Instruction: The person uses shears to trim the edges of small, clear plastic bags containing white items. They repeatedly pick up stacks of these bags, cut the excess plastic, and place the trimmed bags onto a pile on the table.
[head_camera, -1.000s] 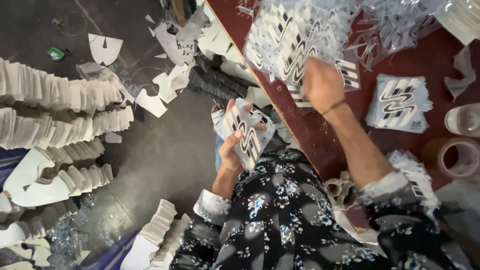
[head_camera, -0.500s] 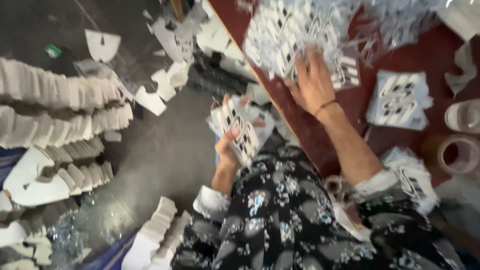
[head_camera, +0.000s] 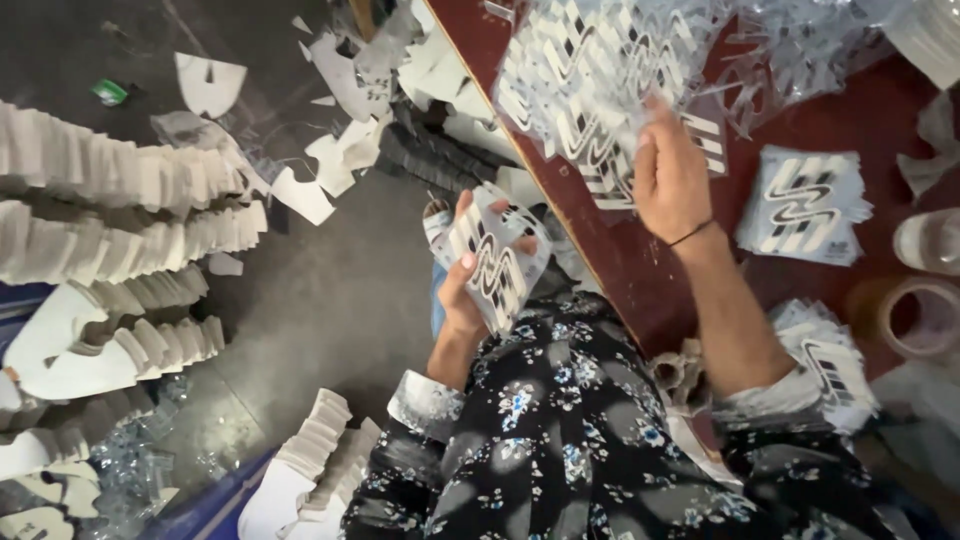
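— What's each hand doing in the head view?

— The left hand has its fingers curled shut round a small stack of wavy-striped stickers held over the floor, at about seven o'clock from the right hand.

— And that one?

— Its fingers are bent into the loose heap of clear stickers on the dark red table (whether they pinch a sheet I cannot tell). A neat sticker pile lies at three o'clock, tape rolls at four — white card stacks far off at nine.
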